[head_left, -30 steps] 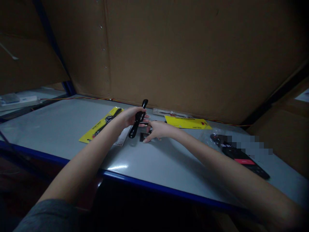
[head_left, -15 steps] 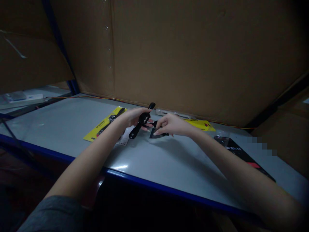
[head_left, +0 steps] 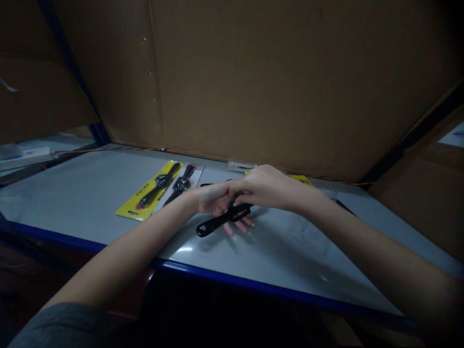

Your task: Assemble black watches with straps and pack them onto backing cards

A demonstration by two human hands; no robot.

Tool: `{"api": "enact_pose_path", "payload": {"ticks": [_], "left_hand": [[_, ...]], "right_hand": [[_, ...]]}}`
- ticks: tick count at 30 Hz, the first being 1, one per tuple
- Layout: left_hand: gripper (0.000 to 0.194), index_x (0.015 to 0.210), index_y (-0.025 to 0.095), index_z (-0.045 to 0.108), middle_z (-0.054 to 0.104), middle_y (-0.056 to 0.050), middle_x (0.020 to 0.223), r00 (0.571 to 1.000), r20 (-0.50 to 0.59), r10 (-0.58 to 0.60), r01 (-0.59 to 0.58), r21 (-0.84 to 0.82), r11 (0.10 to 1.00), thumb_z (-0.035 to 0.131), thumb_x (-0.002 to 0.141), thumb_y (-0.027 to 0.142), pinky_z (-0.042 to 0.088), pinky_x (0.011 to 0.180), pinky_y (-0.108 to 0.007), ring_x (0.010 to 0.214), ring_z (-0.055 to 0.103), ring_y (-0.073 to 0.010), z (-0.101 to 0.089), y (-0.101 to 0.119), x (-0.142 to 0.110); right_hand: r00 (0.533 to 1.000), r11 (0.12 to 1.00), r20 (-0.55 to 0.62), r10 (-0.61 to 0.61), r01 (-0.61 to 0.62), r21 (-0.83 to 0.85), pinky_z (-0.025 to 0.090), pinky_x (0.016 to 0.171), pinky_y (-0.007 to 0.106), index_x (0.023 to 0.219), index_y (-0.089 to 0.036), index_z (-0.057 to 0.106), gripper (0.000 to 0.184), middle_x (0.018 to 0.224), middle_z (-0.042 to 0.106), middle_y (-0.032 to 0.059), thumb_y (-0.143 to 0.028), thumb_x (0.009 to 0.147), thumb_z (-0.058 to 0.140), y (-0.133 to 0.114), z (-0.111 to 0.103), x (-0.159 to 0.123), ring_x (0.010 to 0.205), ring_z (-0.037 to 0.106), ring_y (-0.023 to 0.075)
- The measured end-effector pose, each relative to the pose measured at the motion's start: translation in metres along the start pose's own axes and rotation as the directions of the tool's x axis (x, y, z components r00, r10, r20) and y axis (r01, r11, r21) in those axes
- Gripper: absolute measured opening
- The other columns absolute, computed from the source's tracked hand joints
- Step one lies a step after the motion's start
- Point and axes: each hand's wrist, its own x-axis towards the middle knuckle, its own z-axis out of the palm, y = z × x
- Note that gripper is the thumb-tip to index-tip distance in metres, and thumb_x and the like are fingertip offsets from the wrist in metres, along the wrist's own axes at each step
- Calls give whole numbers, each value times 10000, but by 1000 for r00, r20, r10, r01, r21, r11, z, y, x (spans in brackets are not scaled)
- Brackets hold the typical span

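Observation:
My left hand holds a black watch just above the grey tabletop. One strap sticks out toward me and to the left, and my fingertips show beneath it. My right hand is closed over the watch's other end, pressed against my left fingers. The watch's face is hidden under my hands.
A yellow card with a black watch and a second watch on a white card lie to the left. A clear packet and a yellow package sit by the cardboard wall. The table's blue front edge is near me.
My left hand tipped the watch from upright to nearly flat and brought it closer to me. My right hand lifted a small black piece off the table and closed onto the watch.

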Motion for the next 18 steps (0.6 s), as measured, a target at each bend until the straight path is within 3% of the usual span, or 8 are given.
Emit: {"api": "enact_pose_path", "payload": {"ticks": [6, 10, 14, 18], "left_hand": [[617, 1044, 71, 568, 662, -177, 993, 998, 36, 51, -49, -66, 997, 280, 825, 570, 492, 741, -523, 916, 625, -306, -1, 3, 1], [644, 1057, 106, 553, 678, -140, 936, 998, 5, 56, -55, -109, 992, 252, 816, 621, 506, 716, -498, 870, 638, -287, -1, 4, 2], [622, 1018, 109, 553, 674, -128, 914, 998, -60, 27, -32, -88, 996, 238, 831, 613, 509, 724, -468, 869, 634, -266, 1, 3, 3], [590, 996, 102, 542, 670, -129, 884, 992, -128, 17, -23, -45, 999, 252, 848, 593, 508, 716, -455, 837, 640, -252, 2, 0, 4]], "right_hand": [[992, 915, -123, 27, 25, 403, 245, 520, 209, 921, -252, 646, 153, 535, 526, -67, -249, 786, 574, 11, 27, -9, 503, 447, 74], [964, 805, -179, 197, -55, 591, 242, 502, 209, 1021, -216, 542, 286, 495, 449, -98, -293, 756, 618, 6, 43, -14, 464, 408, 77], [920, 691, -117, 375, -193, 697, 229, 462, 213, 1013, -207, 443, 408, 477, 392, -120, -357, 702, 661, 1, 51, -18, 424, 381, 83], [877, 660, -85, 473, -289, 693, 222, 456, 219, 977, -214, 465, 382, 475, 382, -111, -393, 699, 656, 1, 55, -20, 424, 378, 86]]}}
